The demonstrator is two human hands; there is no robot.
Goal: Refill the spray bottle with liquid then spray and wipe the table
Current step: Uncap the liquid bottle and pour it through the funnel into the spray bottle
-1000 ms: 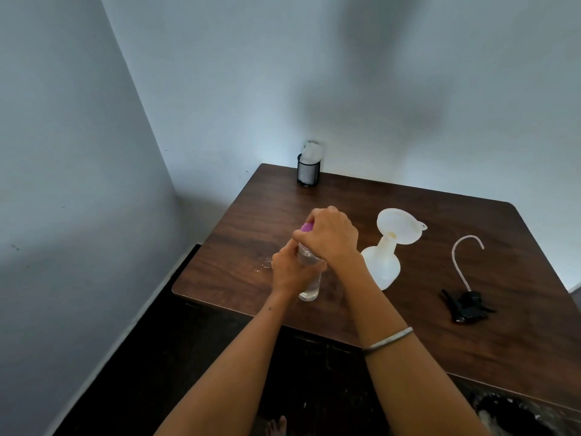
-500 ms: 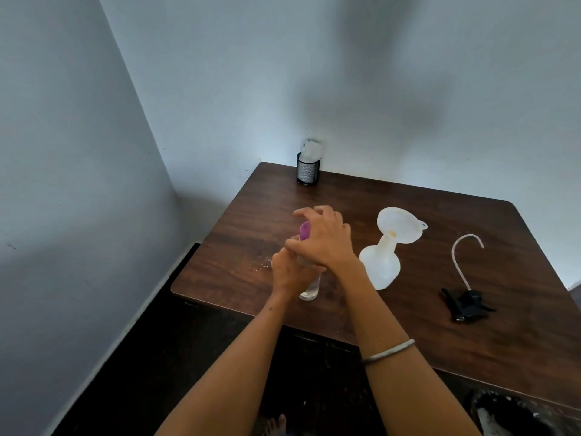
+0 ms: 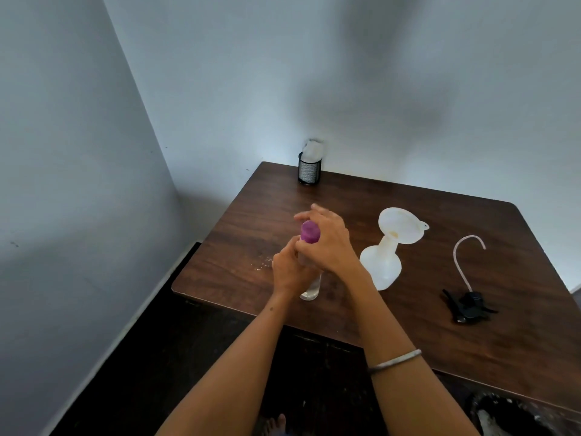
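**Both hands on the clear bottle with the purple cap**

Left hand (image 3: 290,272) wraps its fingers round the body of a small clear bottle (image 3: 311,289) that stands upright near the front left edge of the table (image 3: 408,325). Only the bottle's lower end shows below the hand, with clear liquid in it. The right hand (image 3: 327,243) sits at the bottle's top, fingers curled round the neck just under a purple cap (image 3: 309,231); the cap's round top pokes out above the fingers. The 2 hands touch each other over the bottle.

Just right of the hands stands a white translucent spray bottle (image 3: 382,265), its top off, with a white funnel (image 3: 401,225) seated in its neck and tipped toward the right. Well apart to the right, the black spray head (image 3: 468,306) lies on the table, its pale curved tube (image 3: 462,259) arching toward the back.

At the back left corner of the table stands a black mesh cup (image 3: 309,169) with white cloth or paper (image 3: 312,149) sticking out of it. A few small pale specks (image 3: 262,265) lie on the wood left of the hands. A thin bracelet (image 3: 394,360) circles the right forearm.
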